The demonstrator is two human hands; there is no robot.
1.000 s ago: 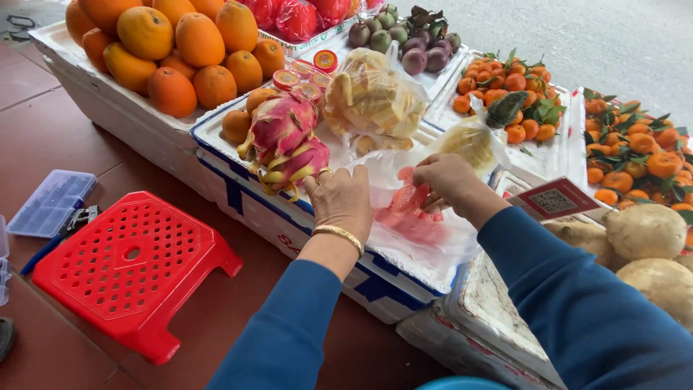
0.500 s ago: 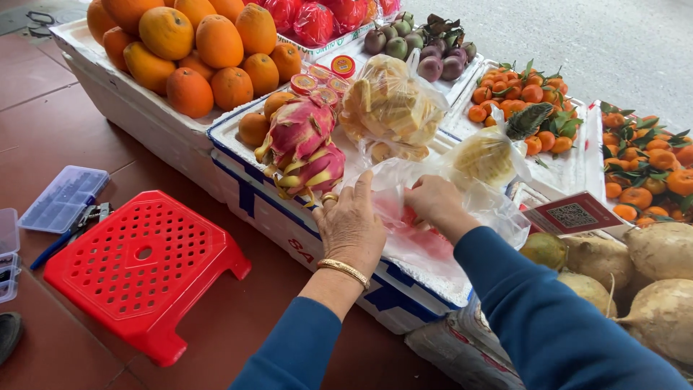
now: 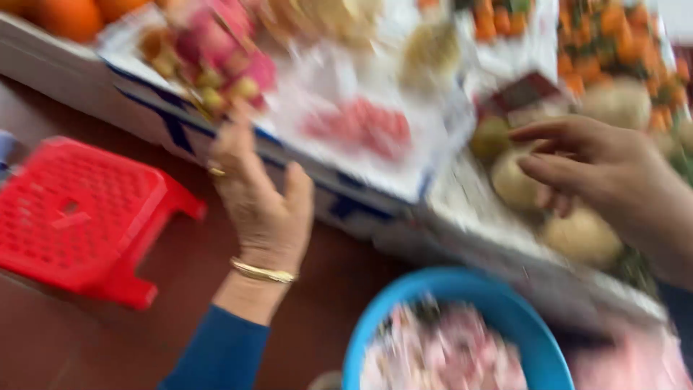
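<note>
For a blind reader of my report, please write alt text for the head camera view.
Blurred view down onto a fruit stall: the left hand, wearing a gold bangle, is raised before a white box of bagged pink fruit, and the right hand is above pale round fruits. A red plastic stool and a blue basin are nearby.

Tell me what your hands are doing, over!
Left hand open, by the dragon fruit. Right hand open, over pale round fruits. Picture blurry.
</note>
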